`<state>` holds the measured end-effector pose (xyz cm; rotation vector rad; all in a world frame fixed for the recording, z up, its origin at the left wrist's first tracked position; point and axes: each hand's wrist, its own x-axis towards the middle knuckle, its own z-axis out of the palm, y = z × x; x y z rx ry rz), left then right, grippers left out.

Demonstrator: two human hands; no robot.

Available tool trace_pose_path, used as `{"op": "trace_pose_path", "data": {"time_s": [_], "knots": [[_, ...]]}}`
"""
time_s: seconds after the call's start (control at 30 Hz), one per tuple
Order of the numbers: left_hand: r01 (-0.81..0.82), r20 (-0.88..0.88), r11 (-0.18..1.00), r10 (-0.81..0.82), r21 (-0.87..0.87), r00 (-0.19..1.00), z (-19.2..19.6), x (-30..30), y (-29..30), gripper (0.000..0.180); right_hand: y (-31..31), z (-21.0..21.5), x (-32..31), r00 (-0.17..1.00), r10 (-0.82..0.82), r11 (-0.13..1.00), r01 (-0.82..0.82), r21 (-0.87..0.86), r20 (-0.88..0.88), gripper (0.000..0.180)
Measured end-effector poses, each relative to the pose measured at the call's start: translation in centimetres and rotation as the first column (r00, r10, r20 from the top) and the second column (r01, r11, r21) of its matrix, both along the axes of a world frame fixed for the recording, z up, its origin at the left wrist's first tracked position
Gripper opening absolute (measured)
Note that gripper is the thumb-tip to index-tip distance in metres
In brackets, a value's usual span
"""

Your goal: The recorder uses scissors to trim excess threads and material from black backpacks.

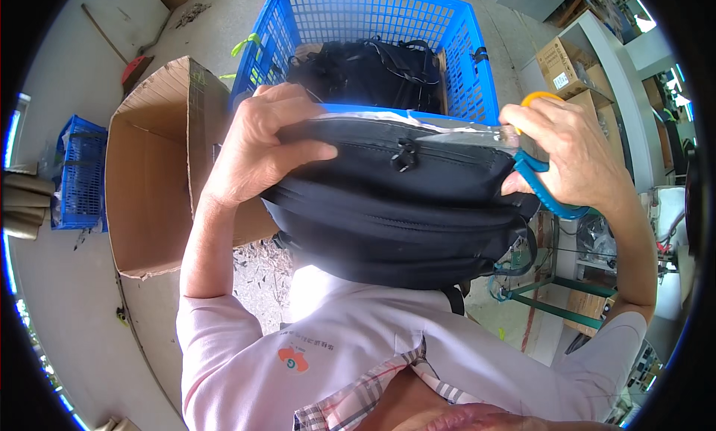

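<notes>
Blue crate (470, 61): black bags (365, 69) within. Brown carton (149, 185), open, off crate's near left corner. Held bag (395, 229), black, before crate's near edge. Left hand (261, 140), right hand (570, 144): thumbs and fingers closed on bag's upper corners. Blue loop (547, 190) at right palm. Orange emblem (293, 360) on shirt (373, 341).

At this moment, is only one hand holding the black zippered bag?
No, the left hand grips the black zippered bag near one end of its top edge, and the right hand grips it near the other.
</notes>
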<state>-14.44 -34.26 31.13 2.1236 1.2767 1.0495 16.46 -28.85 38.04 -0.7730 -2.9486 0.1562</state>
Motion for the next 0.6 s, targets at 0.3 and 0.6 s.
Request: {"op": "trace_pose_path", "data": {"time_s": [0.3,0.6], "knots": [[-0.003,-0.025,0.999,0.004,0.035,1.000,-0.4,-0.3,-0.1,0.030,0.4,-0.9,-0.4,0.999,0.034,0.998,-0.032,-0.052,0.034,0.045],[-0.006,-0.067,0.996,0.013,0.093,0.998,-0.5,-0.1,0.0,0.028,0.3,-0.2,-1.9,1.000,0.025,0.999,-0.025,-0.037,-0.007,0.044]]}}
